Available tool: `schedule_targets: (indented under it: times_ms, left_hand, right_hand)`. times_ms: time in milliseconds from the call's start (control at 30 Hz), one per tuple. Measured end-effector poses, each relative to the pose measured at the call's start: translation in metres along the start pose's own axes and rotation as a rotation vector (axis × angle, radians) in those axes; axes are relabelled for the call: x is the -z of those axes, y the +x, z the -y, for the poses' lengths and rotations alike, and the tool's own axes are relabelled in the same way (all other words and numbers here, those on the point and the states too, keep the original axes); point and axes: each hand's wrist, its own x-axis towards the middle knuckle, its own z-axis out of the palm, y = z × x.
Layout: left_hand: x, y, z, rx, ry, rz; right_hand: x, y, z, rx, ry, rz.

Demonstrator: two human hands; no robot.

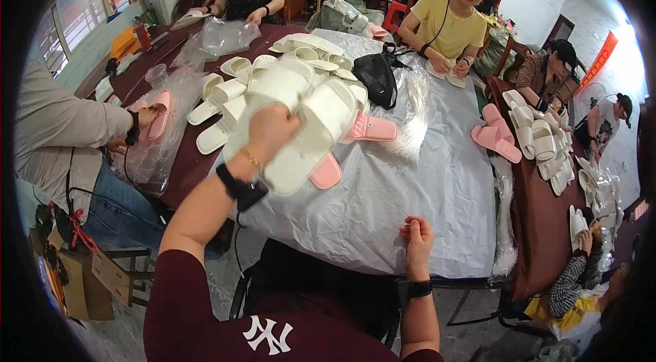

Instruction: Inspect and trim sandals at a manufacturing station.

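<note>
My left hand (273, 131) grips a pair of white slippers (329, 108), raised over the table and slightly blurred by motion. Behind and beside them lies a heap of white slippers (225, 92), partly hidden by the held pair. Pink slippers (374, 128) show at the right of the heap, and the end of another pink slipper (326, 172) shows under the held pair. Near the table's front edge hovers my right hand (418, 242), its fingers loosely curled and slightly apart, with nothing seen in it.
Grey plastic sheeting (424, 205) covers the table. Beyond the heap are a black mesh bag (376, 80) and clear plastic bags (410, 116). A person at left handles a pink slipper (160, 114). More pink slippers (495, 135) and white slippers (543, 136) lie at right, near several seated people.
</note>
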Motion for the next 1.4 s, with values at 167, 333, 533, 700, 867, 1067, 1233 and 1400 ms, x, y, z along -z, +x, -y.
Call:
schedule_targets:
  times_ms: [167, 333, 533, 700, 867, 1067, 1233, 1400]
  left_hand:
    - [-0.002, 0.045, 0.043, 0.029, -0.008, -0.081]
    - [-0.048, -0.007, 0.01, -0.366, -0.157, 0.177]
    - [-0.091, -0.084, -0.014, -0.739, 0.011, 0.288]
    - [-0.105, -0.078, -0.01, -0.718, 0.096, 0.363]
    - [-0.107, -0.071, 0.009, -0.738, 0.104, 0.242]
    - [-0.085, -0.055, 0.061, -0.532, 0.353, 0.355]
    - [-0.08, -0.055, 0.065, -0.584, 0.336, 0.262]
    - [-0.071, -0.09, 0.037, -0.6, 0.061, 0.26]
  right_hand:
    - [-0.004, 0.0, 0.001, -0.035, -0.035, 0.003]
    - [-0.002, 0.001, 0.001, -0.004, -0.029, -0.015]
    - [0.001, 0.002, -0.009, 0.015, -0.058, 0.02]
    - [0.004, 0.003, -0.011, 0.038, -0.077, 0.039]
    - [0.002, 0.003, -0.009, 0.023, -0.023, 0.042]
    - [0.003, 0.001, -0.014, 0.017, -0.026, 0.089]
    - [0.007, -0.001, -0.002, -0.032, -0.01, -0.004]
    - [0.036, 0.015, 0.016, -0.067, 0.322, -0.098]
